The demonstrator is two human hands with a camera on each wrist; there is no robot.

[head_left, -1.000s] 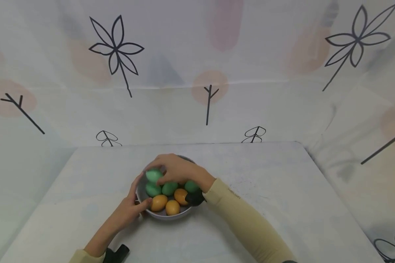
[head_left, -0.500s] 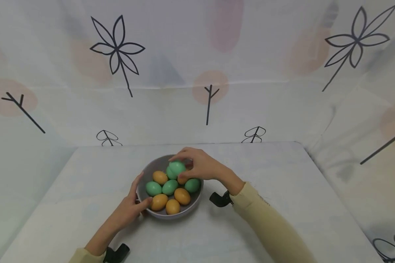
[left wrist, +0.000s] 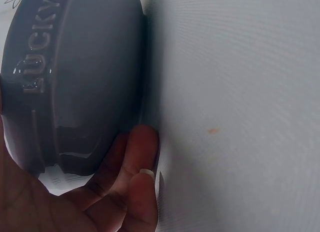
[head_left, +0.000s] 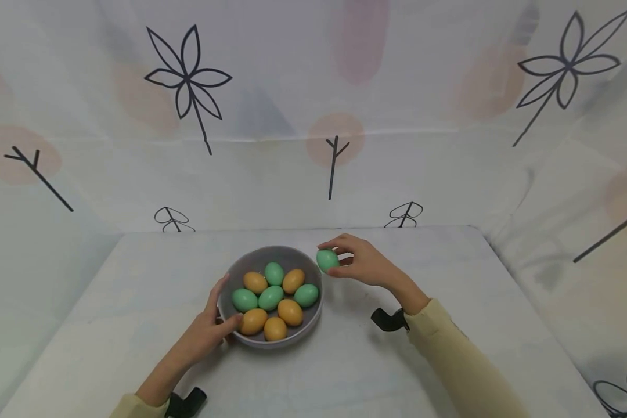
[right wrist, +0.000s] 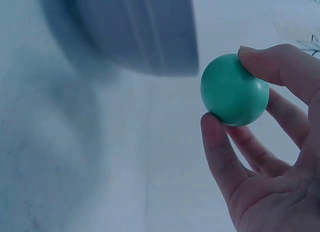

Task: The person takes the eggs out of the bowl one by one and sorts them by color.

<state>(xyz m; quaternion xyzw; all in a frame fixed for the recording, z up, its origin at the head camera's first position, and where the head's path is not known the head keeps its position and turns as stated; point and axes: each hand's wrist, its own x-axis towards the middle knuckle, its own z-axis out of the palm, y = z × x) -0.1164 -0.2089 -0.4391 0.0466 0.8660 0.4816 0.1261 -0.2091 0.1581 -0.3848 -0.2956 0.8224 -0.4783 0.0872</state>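
Note:
My left hand (head_left: 205, 331) grips the near left side of a round grey bowl (head_left: 235, 271), its thumb over the rim. In the left wrist view, curled fingers sit low against the outer wall of the bowl (left wrist: 97, 76), which carries raised lettering. Just right of the bowl's rim, my right hand (head_left: 367, 265) pinches a green egg (head_left: 327, 261) between thumb and fingers, up off the table. The right wrist view shows the same egg (right wrist: 232, 91) at the fingertips, beside the bowl (right wrist: 145, 31). Inside the bowl lie several green eggs (head_left: 270, 298) and several orange eggs (head_left: 290, 312).
The bowl stands on a white-covered table (head_left: 423, 278), left of its middle. Behind the table rises a pale cloth backdrop (head_left: 271, 186) with plant drawings. Black camera mounts (head_left: 389, 320) stick out from both wrists.
The right hand has moved from over the bowl's left part to beyond its right rim, carrying the green egg out of the bowl. The left hand and the bowl stay in place.

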